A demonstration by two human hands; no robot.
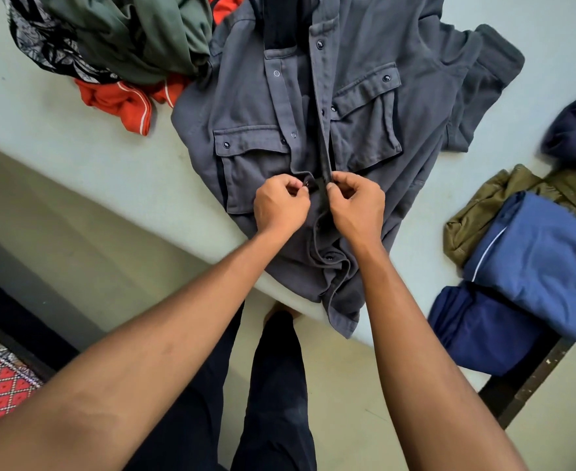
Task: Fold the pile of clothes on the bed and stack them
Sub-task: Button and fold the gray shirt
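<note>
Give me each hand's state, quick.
Left hand: pinching the grey shirt at its left placket.
Right hand: pinching its right placket.

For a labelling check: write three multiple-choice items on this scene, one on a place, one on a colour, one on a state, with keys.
1. Relative to the shirt, the folded stack lies: A. left; B. right; C. underneath.
2. The shirt is: A. red; B. grey; C. white.
3. The left hand and right hand: A. lie flat; B. hang empty; C. both pinch the shirt.
Key: 1 B, it lies on the right hand's side; 2 B, grey cloth throughout; 3 C, fingers curl on its front edges.
</note>
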